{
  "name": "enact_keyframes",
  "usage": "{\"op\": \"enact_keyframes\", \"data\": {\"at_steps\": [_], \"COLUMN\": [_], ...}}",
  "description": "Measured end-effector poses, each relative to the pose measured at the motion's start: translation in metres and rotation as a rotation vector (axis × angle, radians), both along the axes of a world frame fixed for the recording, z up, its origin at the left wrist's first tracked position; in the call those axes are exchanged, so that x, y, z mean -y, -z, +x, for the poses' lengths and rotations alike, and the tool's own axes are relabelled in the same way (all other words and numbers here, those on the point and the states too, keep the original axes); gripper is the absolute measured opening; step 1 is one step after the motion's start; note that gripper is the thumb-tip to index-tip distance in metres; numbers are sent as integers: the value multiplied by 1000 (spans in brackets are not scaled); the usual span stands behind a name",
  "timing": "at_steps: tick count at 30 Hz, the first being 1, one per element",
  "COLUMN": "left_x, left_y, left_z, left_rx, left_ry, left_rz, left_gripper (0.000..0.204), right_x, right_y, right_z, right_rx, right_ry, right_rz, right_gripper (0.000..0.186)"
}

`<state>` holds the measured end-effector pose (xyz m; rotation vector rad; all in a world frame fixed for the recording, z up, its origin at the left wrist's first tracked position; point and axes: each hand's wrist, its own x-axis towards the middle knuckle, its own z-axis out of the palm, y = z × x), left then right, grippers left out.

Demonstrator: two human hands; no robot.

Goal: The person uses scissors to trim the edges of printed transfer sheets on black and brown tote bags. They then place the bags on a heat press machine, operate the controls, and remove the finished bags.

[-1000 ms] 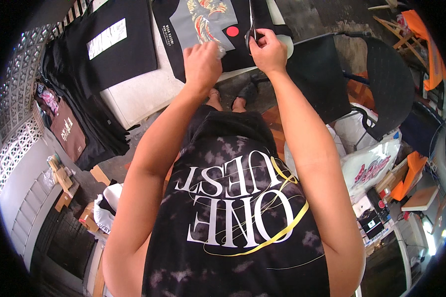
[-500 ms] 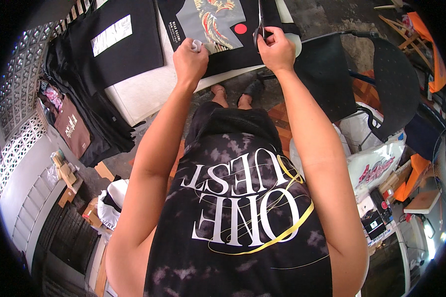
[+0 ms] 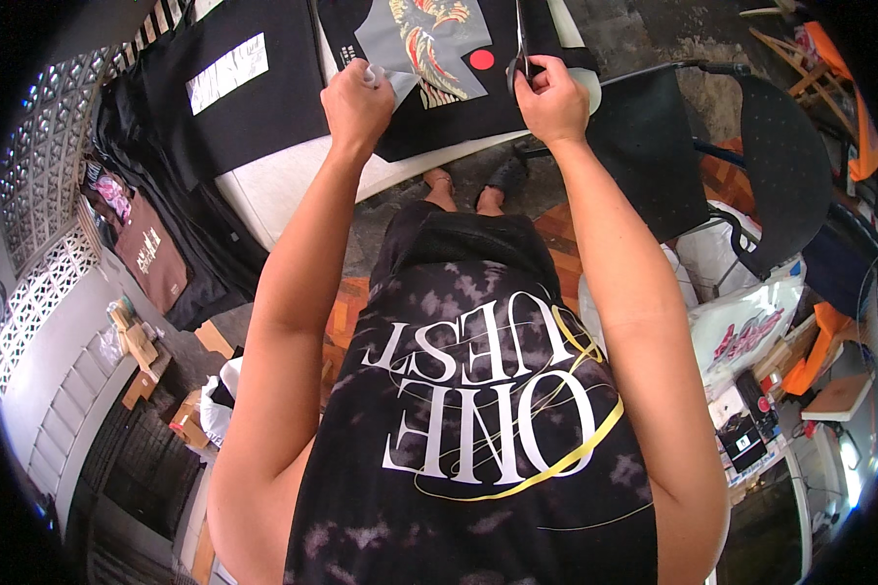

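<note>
On the table ahead lies a black garment (image 3: 429,135) bearing a large grey print (image 3: 379,41) with a red-and-gold figure and a red disc (image 3: 482,60). My left hand (image 3: 358,112) is closed on the edge of a thin translucent film (image 3: 400,86) at the print's near left corner. The film slants up from the print toward that hand. In my right hand (image 3: 559,102), to the right of the print, is a pair of scissors (image 3: 519,37). Its dark handles are at my fingers, and its blades point away from me.
To the left lies another black garment (image 3: 273,117) with a white print, beside dark cloth and a brown printed piece (image 3: 151,258) hanging off the side. A white table edge (image 3: 283,190) runs in front of me. A black chair (image 3: 644,146) stands close on the right.
My left hand has moved left and slightly away from me, drawing the film with it; more film shows lifted at the print's corner. My right hand still holds the scissors.
</note>
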<state>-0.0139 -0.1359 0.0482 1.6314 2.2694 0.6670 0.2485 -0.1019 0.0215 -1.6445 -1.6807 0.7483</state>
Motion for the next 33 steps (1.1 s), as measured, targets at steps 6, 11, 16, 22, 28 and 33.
{"op": "enact_keyframes", "data": {"at_steps": [6, 11, 16, 22, 28, 33], "left_x": [-12, -21, -44, -67, -63, -61], "left_y": [-4, -12, -25, -17, -8, -3], "left_z": [-13, -14, -13, -21, -31, -37], "left_rx": [-47, -102, -241, -259, -128, -76], "left_ry": [76, 260, 617, 686, 559, 497], "left_rz": [39, 79, 88, 62, -41, -117], "left_gripper": [17, 17, 22, 20, 20, 19], "right_x": [0, -1, 1, 0, 1, 1], "right_y": [2, 5, 4, 4, 5, 5], "right_z": [0, 0, 0, 0, -1, -1], "right_rx": [2, -4, 10, 15, 3, 4], "right_ry": [12, -1, 6, 7, 21, 22], "right_rz": [-15, 18, 13, 2, -17, -3], "right_gripper": [29, 29, 29, 31, 31, 31]}}
